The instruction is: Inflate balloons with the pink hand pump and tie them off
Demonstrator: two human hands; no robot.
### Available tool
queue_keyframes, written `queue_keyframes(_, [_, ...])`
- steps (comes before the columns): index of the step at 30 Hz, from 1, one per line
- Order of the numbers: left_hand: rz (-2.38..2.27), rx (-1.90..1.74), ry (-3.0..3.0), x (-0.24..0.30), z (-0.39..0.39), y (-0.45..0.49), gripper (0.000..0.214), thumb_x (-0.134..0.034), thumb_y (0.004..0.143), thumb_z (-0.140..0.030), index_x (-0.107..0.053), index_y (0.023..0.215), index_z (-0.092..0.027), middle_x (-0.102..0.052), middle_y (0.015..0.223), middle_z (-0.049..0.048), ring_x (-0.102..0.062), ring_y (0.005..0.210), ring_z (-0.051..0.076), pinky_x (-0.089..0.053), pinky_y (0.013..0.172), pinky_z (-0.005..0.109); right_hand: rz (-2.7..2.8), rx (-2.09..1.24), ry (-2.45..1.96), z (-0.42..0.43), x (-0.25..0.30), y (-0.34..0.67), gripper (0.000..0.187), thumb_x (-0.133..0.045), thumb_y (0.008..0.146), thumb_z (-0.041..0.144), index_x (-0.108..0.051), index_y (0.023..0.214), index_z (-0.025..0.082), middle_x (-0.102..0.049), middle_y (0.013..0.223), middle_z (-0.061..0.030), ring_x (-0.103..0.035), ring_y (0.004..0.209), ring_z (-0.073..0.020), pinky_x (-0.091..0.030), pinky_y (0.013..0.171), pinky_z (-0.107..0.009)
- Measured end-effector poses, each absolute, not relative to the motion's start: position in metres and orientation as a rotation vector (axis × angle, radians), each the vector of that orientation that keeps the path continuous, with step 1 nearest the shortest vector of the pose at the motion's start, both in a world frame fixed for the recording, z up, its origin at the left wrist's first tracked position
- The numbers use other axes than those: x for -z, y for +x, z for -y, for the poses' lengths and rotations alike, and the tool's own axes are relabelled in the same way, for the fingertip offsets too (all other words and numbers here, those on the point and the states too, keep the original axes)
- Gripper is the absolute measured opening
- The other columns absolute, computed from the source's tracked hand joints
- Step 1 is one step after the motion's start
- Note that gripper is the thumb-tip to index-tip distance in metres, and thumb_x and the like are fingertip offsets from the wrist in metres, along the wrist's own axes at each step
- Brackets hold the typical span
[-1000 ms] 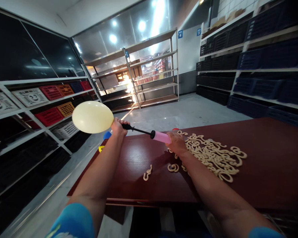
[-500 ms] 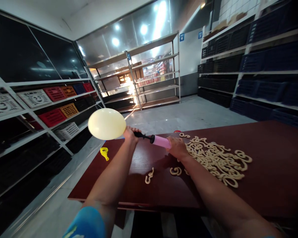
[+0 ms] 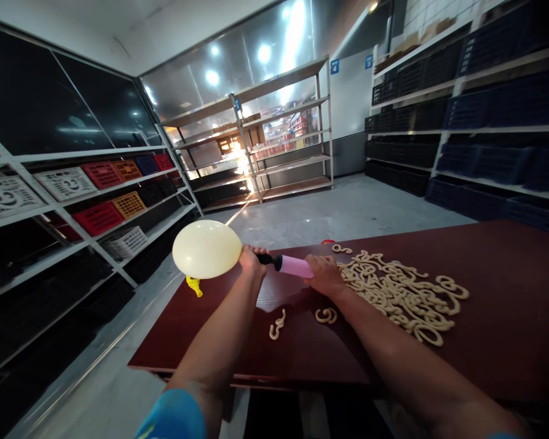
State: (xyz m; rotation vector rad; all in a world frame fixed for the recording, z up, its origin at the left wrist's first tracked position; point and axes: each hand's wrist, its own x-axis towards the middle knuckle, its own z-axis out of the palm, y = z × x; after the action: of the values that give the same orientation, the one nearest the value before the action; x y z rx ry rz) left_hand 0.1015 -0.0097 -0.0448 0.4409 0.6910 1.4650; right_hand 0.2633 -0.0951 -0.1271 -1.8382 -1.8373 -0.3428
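A pale cream inflated balloon [image 3: 207, 249] sits at the left end of a balloon hand pump with a pink barrel [image 3: 296, 266]. My left hand [image 3: 253, 261] is closed around the pump's black end, where the balloon's neck meets it; the neck itself is hidden by the fingers. My right hand [image 3: 326, 274] wraps the pink barrel at its other end. Pump and balloon are held above the dark red-brown table [image 3: 247, 347]. Just under the balloon lies a yellow uninflated balloon [image 3: 194, 286], partly covered from view.
Cream curly strips [image 3: 398, 292] form a heap on the table's right half. A few loose curls [image 3: 326, 315] lie nearer me. Shelves with crates [image 3: 98, 216] line the left, and dark crates [image 3: 485, 161] the right. A metal rack [image 3: 283, 113] stands behind.
My left hand and the balloon have moved right and slightly down, towards my right hand. Less of the pump's black shaft shows between the hands. The balloon now overlaps the yellow one.
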Motion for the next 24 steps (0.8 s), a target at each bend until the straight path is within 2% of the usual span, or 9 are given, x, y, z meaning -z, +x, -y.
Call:
queue_keyframes(8, [-0.709,-1.587,0.544,-0.019,-0.03,0.041,0.027,-0.044,0.075,-0.016,-0.023,0.058,-0.02,-0.026,0.042,-0.0078,-0.035,0.034,0.008,-0.038,0.046,0.024,1.717,0.429,-1.907,0.092,0.125,0.281,0.026,-0.052,0.069,0.021,-0.052,0.095,0.018,-0.061,0.09,-0.0064,-0.052,0.086,-0.0204,-0.023,0.08,-0.032])
queue_keyframes(11, [-0.705,-1.625,0.518,-0.013,-0.028,0.044,0.027,-0.044,0.075,-0.018,-0.023,0.057,-0.019,-0.025,0.042,-0.008,-0.033,0.034,0.007,-0.036,0.044,0.023,1.715,0.441,-1.921,0.091,0.127,0.277,0.026,-0.054,0.067,0.022,-0.051,0.093,0.017,-0.061,0.086,-0.0067,-0.052,0.084,-0.0209,-0.023,0.079,-0.033])
queue_keyframes(18, [-0.674,-1.494,0.461,0.044,0.01,0.104,0.028,-0.044,0.076,-0.021,-0.023,0.058,-0.02,-0.025,0.043,-0.0077,-0.034,0.035,0.008,-0.036,0.044,0.025,1.826,0.417,-1.813,0.096,0.13,0.263,0.026,-0.055,0.066,0.024,-0.051,0.091,0.018,-0.061,0.088,-0.0065,-0.052,0.085,-0.0208,-0.024,0.079,-0.032])
queue_keyframes(24, [-0.707,-1.557,0.546,0.0,-0.022,0.064,0.026,-0.043,0.075,-0.019,-0.024,0.058,-0.02,-0.026,0.042,-0.0077,-0.036,0.034,0.009,-0.038,0.046,0.026,1.74,0.362,-1.901,0.095,0.125,0.278,0.028,-0.054,0.067,0.021,-0.051,0.095,0.02,-0.062,0.087,-0.0043,-0.053,0.085,-0.0199,-0.025,0.079,-0.031])
